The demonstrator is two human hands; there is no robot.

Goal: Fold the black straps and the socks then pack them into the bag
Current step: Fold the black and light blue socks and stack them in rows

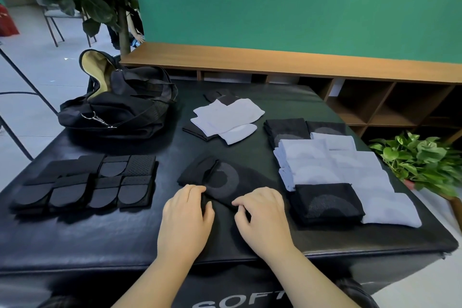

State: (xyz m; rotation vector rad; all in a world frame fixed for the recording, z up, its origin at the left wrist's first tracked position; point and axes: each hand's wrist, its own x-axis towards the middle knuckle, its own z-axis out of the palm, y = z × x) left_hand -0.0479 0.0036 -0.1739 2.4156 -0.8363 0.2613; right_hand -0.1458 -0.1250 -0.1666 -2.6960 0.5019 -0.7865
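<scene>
A black sock is being folded on the worktop — its near end apparently pinched by the left hand and the right hand. Next, that end is to be carried over evenly — then stacked with the folded socks.

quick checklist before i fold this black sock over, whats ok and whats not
1. Both hands on the black sock: ok, left hand and right hand pinch its near end.
2. Sock lying flat: not ok, far end bunched.
3. Room on the folded sock pile: ok.
4. Folded straps out of the way: ok, well left.
5. Bag open: ok, lining shows.
6. Unfolded socks left: not ok, several remain.
</scene>
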